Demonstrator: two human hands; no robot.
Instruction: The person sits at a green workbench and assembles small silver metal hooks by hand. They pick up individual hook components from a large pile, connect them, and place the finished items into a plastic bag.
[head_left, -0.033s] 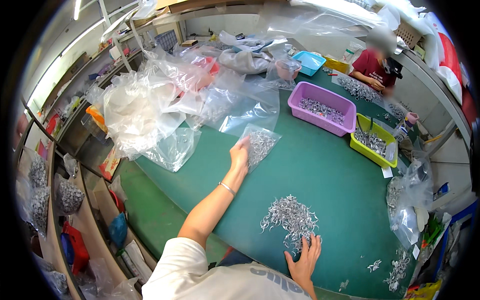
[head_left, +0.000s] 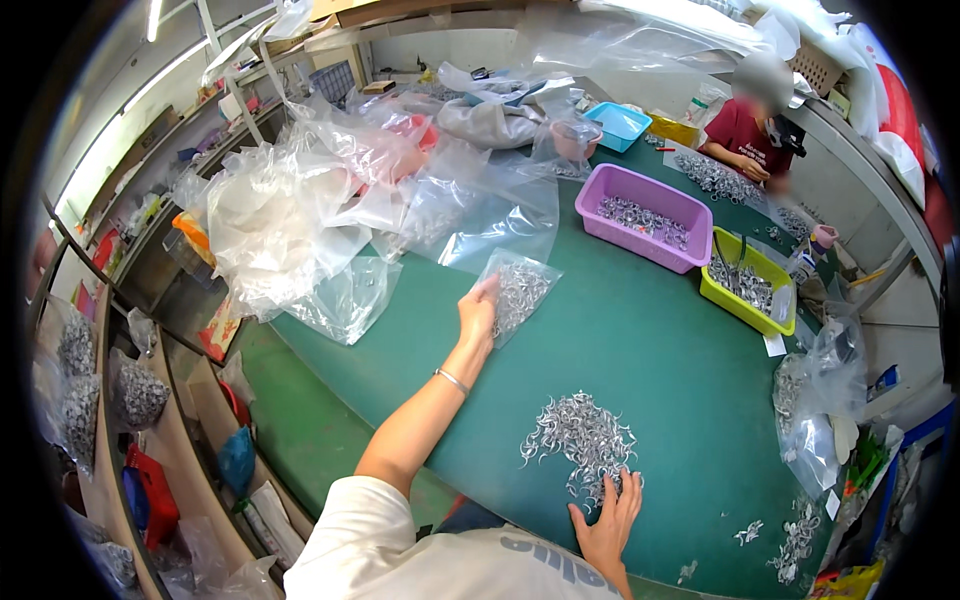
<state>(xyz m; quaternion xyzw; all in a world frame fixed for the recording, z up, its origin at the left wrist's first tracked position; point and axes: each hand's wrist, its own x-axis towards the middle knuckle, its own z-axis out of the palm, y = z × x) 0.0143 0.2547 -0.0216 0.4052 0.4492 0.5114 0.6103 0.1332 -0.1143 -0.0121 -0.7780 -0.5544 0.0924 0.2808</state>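
My left hand (head_left: 478,310) reaches across the green tabletop, its fingers closed on the near-left edge of a clear plastic bag (head_left: 525,292). Small silvery curved metal pieces fill the bag, which lies on the table; the fingertips are partly hidden by it. Closer to me, a loose pile of similar curved metal pieces (head_left: 578,432) is spread on the green surface. At the near edge of that pile rests my right hand (head_left: 610,522), fingers spread and fingertips touching the pieces, with nothing gripped.
Empty-looking clear plastic bags (head_left: 290,220) heap up at the far left. A purple basket (head_left: 650,250) and a yellow-green basket (head_left: 745,308) hold metal parts. Smaller scattered pieces (head_left: 795,545) lie near right. Another person (head_left: 750,140) sits at the far right. Shelves (head_left: 185,420) stand left.
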